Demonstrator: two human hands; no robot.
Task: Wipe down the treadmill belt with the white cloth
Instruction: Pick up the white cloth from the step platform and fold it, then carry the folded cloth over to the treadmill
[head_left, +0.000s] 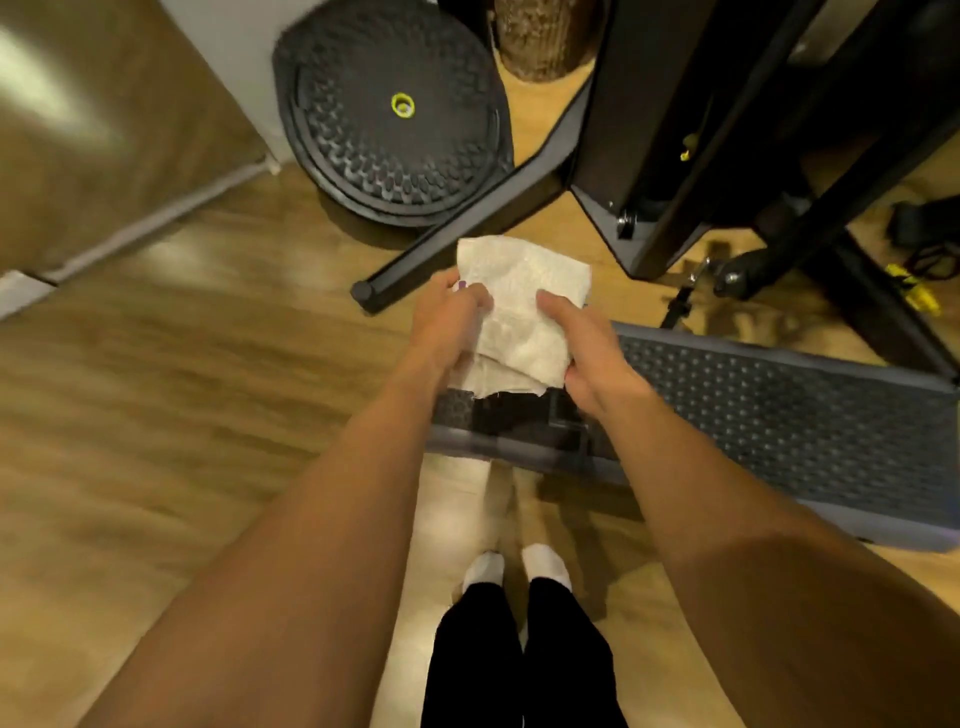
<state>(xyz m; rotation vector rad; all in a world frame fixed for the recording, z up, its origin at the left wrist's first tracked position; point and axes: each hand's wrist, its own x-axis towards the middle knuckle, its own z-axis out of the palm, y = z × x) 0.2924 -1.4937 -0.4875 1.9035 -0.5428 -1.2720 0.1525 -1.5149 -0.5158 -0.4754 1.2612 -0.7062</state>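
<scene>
A folded white cloth (522, 306) is held up in front of me by both hands, above the floor. My left hand (451, 317) grips its left edge and my right hand (584, 348) pinches its right side. Below and to the right lies the treadmill (789, 410), a low deck with a dark dotted belt and a grey frame. Its near left end sits under my hands. The cloth is not touching the belt.
A round black balance disc (392, 111) with a yellow ring leans against the wall at the back. A black machine frame (665, 145) with a floor bar stands behind the treadmill. My legs and white socks (514, 569) stand on the wooden floor.
</scene>
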